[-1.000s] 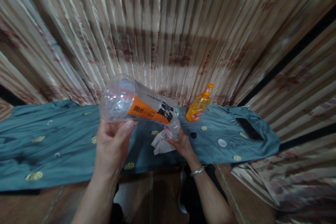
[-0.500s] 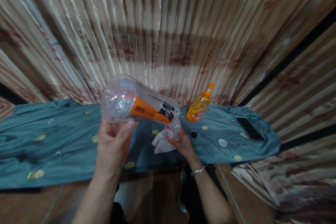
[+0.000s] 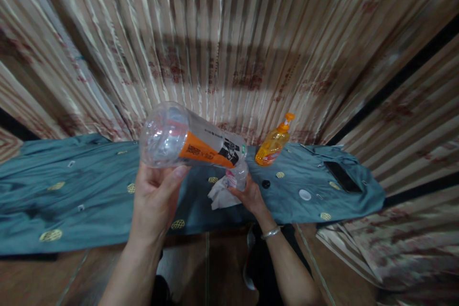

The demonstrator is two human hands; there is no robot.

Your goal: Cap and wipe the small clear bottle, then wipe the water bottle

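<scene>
My left hand (image 3: 158,193) is closed around the lower end of a large clear plastic bottle (image 3: 202,129) with an orange and black label. The bottle is tilted, its base raised toward me and its narrow end pointing down to the right. Right at that end, a small clear bottle (image 3: 241,174) with a pink label is gripped by my right hand (image 3: 251,195). The two mouths appear to meet, though the large bottle's end hides the exact contact. Beneath the small bottle lies a crumpled white tissue (image 3: 223,197).
An orange pump bottle (image 3: 270,147) stands behind my right hand. On the teal cloth (image 3: 89,201) lie a small black cap (image 3: 266,184), a white round lid (image 3: 304,195) and a black phone (image 3: 342,177). A striped curtain (image 3: 215,48) hangs at the back.
Both hands keep their hold and the bottles stay at nearly the same tilt. The whole view has shifted very slightly.
</scene>
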